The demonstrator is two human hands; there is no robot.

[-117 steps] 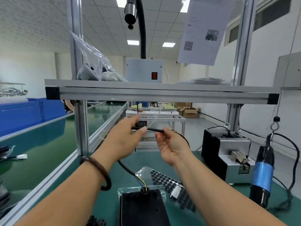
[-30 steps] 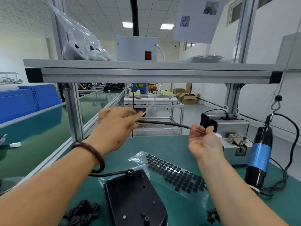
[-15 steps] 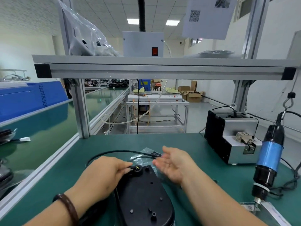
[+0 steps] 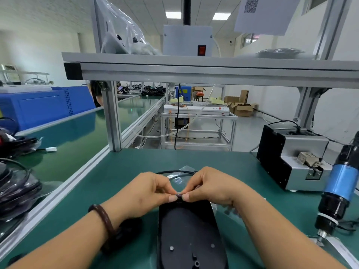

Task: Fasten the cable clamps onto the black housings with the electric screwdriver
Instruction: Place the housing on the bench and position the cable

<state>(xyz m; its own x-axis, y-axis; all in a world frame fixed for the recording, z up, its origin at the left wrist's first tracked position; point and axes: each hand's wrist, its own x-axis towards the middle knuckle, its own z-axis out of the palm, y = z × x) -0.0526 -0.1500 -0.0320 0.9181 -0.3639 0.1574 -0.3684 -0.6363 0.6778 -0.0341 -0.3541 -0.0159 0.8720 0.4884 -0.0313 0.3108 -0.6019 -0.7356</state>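
A black oval housing [image 4: 189, 232] lies on the green bench in front of me, its screw posts facing up. At its far end my left hand [image 4: 149, 191] and my right hand [image 4: 210, 186] meet, each pinching the small dark cable grommet [image 4: 179, 195] between thumb and forefinger. The black cable [image 4: 174, 172] loops away behind my hands. The blue and black electric screwdriver [image 4: 339, 191] hangs at the right, untouched. No cable clamp can be made out between the fingers.
A grey and black screw feeder [image 4: 291, 160] stands at the right rear. A clear bag [image 4: 183, 169] lies behind my hands. Bagged cables [image 4: 17, 187] are piled at the left beyond the aluminium rail [image 4: 64, 185]. A shelf beam [image 4: 194, 72] crosses overhead.
Both hands came down from stretching the cable in the air. Half a second ago the right hand was open beside the housing; now both hands pinch the grommet at the housing's far end.
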